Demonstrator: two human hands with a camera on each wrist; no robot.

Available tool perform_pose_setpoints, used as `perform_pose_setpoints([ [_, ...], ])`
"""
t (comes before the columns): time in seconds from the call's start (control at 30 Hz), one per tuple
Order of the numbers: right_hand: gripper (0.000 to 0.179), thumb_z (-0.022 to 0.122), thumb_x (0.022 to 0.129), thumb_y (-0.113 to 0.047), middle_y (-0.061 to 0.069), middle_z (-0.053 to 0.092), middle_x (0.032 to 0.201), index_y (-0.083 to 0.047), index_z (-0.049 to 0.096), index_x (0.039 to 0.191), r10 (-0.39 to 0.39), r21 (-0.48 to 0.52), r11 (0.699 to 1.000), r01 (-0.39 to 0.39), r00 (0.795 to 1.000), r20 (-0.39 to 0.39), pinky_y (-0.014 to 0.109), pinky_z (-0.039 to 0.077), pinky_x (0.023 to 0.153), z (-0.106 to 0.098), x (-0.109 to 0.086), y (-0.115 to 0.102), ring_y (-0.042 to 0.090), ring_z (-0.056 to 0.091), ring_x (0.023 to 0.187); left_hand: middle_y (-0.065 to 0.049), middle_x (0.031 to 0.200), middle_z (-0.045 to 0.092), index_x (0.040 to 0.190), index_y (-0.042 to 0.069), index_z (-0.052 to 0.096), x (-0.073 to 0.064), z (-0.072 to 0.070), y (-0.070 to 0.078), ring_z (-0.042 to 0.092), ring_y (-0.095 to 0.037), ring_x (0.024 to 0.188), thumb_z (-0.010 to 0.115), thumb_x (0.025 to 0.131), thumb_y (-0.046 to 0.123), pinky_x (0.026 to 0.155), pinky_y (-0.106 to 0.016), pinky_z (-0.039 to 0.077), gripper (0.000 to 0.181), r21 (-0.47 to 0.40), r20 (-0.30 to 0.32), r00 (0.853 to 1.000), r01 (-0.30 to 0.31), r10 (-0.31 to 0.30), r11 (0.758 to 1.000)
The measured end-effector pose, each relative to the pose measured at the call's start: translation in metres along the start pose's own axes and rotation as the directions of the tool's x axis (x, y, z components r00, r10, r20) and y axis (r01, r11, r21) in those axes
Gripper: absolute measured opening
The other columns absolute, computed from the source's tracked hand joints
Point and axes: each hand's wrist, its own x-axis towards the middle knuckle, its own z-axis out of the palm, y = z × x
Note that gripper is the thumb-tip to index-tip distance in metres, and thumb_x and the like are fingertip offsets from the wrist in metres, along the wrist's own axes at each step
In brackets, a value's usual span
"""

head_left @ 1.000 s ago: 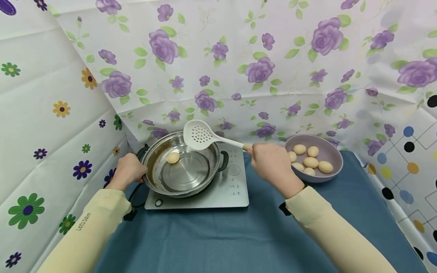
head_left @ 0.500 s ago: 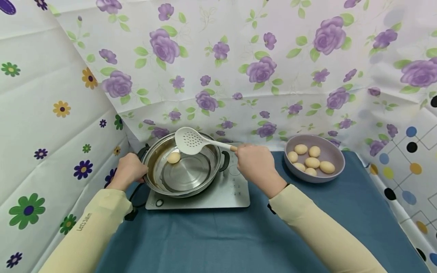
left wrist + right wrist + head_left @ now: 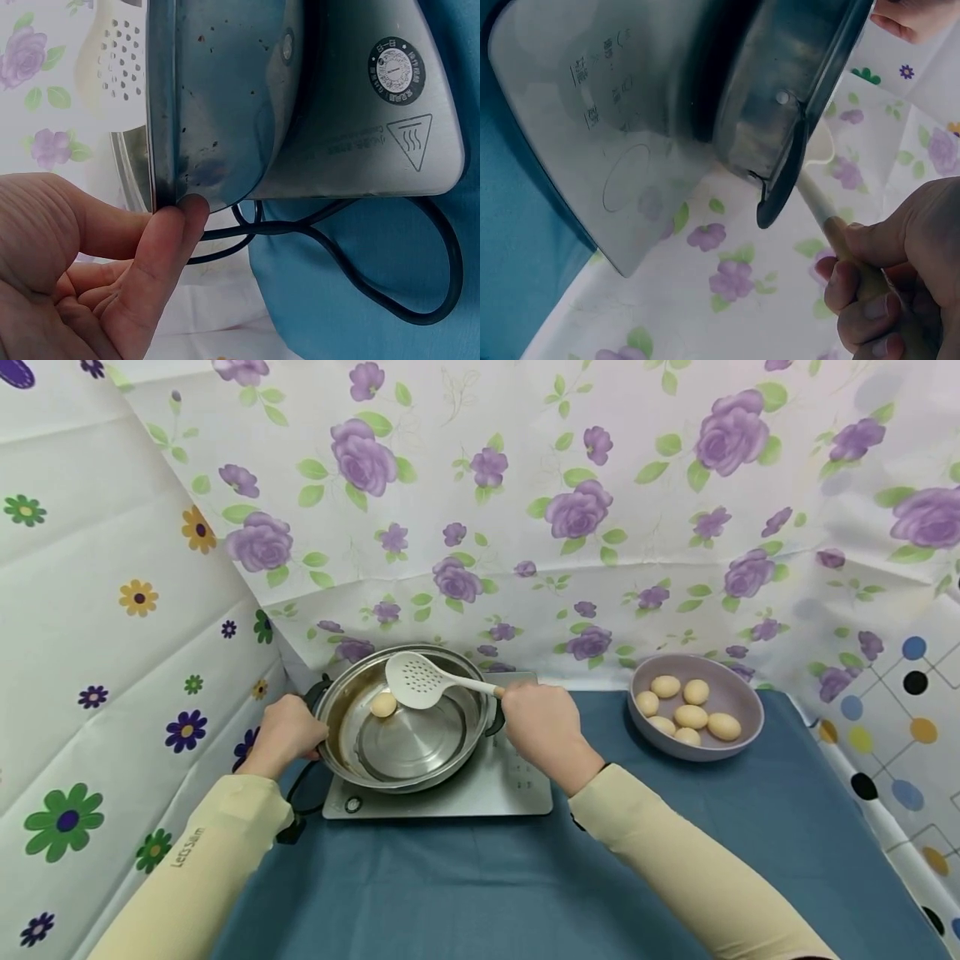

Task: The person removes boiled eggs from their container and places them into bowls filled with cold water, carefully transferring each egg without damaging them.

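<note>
My left hand [image 3: 285,737] pinches the left side of a steel pan [image 3: 408,745] between thumb and fingers, as the left wrist view shows; the pan's left black handle is mostly hidden. One pale egg [image 3: 383,704] lies inside the pan, left of the middle. My right hand [image 3: 542,724] grips the wooden end of a white slotted spoon [image 3: 417,680], fingers curled round it in the right wrist view. The spoon's perforated head is over the rear part of the pan, just right of the egg. Whether it touches the pan cannot be told.
Beneath the pan is a flat silver induction cooktop [image 3: 517,789], with a black cord [image 3: 352,281] at its left. A mauve bowl [image 3: 738,697] with several eggs [image 3: 691,717] stands to the right on the blue cloth [image 3: 465,885]. Flowered sheets [image 3: 525,493] close off the back and sides.
My right hand has carried the slotted spoon left and down, its head now lower over the pan beside the egg. The left hand stays at the pan's left side.
</note>
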Motion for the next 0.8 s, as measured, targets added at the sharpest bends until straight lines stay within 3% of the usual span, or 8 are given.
perform_pose_setpoints([
  [0.13, 0.033, 0.050, 0.095, -0.032, 0.001, 0.037, 0.049, -0.010, 0.058, 0.071, 0.008, 0.009, 1.000, -0.008, 1.000, 0.001, 0.027, 0.025, 0.030, 0.002, 0.000, -0.004, 0.012, 0.034, 0.034, -0.010, 0.054, 0.066, 0.069, -0.004, 0.068, -0.001, 0.001, 0.000, 0.063, -0.016, 0.045, 0.053, 0.078, 0.007, 0.045, -0.031, 0.048, 0.021, -0.006, 0.006, 1.000, 0.001, -0.001, 1.000],
  [0.37, 0.023, 0.058, 0.089, -0.031, 0.001, 0.042, 0.052, -0.011, 0.063, 0.078, 0.000, 0.018, 1.000, -0.001, 0.996, 0.088, 0.026, 0.029, 0.031, 0.001, -0.003, -0.009, 0.012, 0.039, 0.036, -0.013, 0.056, 0.067, 0.069, -0.004, 0.067, -0.001, 0.002, 0.000, 0.063, -0.016, 0.044, 0.053, 0.077, 0.006, 0.045, -0.031, 0.048, 0.019, -0.004, -0.004, 1.000, -0.013, 0.013, 1.000],
  [0.8, 0.032, 0.048, 0.095, -0.039, 0.000, 0.043, 0.051, -0.016, 0.067, 0.084, -0.036, 0.058, 0.998, 0.027, 0.987, 0.156, 0.028, 0.028, 0.032, -0.010, -0.008, -0.019, 0.013, 0.038, 0.039, -0.015, 0.059, 0.068, 0.070, -0.005, 0.068, 0.002, 0.002, -0.001, 0.063, -0.016, 0.044, 0.053, 0.077, 0.006, 0.045, -0.031, 0.049, 0.020, -0.001, -0.012, 1.000, -0.003, 0.003, 1.000],
])
